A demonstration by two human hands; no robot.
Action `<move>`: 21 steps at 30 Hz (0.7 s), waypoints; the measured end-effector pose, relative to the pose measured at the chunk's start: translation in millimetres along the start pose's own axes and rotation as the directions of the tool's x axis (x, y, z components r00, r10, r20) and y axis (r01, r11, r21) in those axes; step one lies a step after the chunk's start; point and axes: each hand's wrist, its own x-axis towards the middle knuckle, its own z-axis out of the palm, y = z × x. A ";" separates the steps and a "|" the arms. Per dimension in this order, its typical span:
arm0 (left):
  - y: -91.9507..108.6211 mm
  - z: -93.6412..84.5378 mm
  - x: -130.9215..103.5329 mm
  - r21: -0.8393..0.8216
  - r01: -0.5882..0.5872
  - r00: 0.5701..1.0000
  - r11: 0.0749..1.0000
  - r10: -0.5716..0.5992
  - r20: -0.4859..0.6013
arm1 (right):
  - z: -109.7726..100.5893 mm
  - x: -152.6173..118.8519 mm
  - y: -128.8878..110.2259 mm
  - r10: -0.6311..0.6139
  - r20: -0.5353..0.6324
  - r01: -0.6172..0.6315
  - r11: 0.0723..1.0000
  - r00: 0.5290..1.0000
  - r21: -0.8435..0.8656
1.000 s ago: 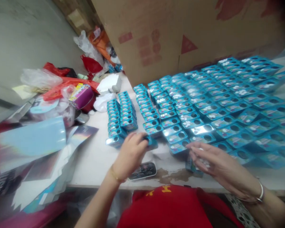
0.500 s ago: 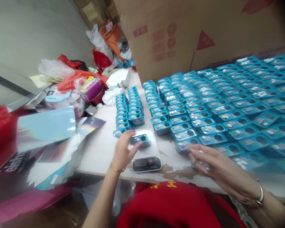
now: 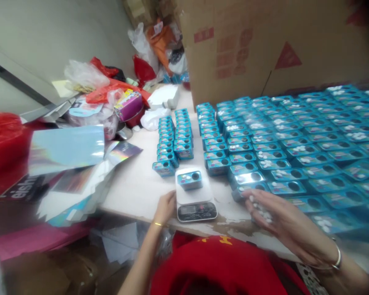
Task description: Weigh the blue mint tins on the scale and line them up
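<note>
A blue tin box with a few white pieces on its lid stands on a white digital scale. My left hand is beside the scale's left edge, off the box; its fingers are bunched and partly hidden, so what they hold, if anything, cannot be made out. Several small white pieces lie in the cupped fingers of my right hand. Its fingertips are by the nearest blue boxes right of the scale. Many boxes in rows carry white pieces on top.
Two short rows of blue boxes stand behind the scale. A large cardboard box rises at the back. Holographic sheets, a purple box and plastic bags are piled at the left.
My left hand has let go of the blue box on the scale and moved down to the scale's left side. My right hand still holds the white pieces. The view has shifted slightly.
</note>
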 end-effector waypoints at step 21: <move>47.6 -25.7 -16.0 0.249 -0.384 0.818 0.889 0.452 -0.355 | 40.7 28.6 -26.3 -0.032 0.153 0.089 0.922 0.988 -0.377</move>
